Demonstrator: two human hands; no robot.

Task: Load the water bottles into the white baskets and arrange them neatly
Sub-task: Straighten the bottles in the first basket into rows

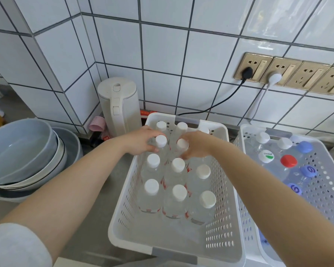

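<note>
A person stood at a grey counter [96, 218] with both arms reaching out over a white basket [223, 224]. The basket sat in the middle of the counter, with holes all along its sides. Inside it stood clear water bottles with white caps, upright and close together in rows. The near end of the basket had no bottles in it.

The left hand [138, 141] had its fingers curled round the neck of one bottle [160, 141] on the left side, in the third row back. The right hand [196, 145] had its fingers curled round the neck of the bottle next to it [182, 144], in the middle of that row. Both hands were holding their bottles just under the caps. The two bottles stood side by side, nearly touching. Behind them I could see more white caps at the far end.

A second white basket [320, 191] stood just beside the first, on the right. It held bottles too, some with white caps, some blue and one red cap [288, 161].

On the left sat a stack of grey bowls [21, 151]. A white kettle [119, 106] stood by the tiled wall, behind the first basket. Gold sockets [289, 74] were on the wall, with a black plug and a white plug in them.
</note>
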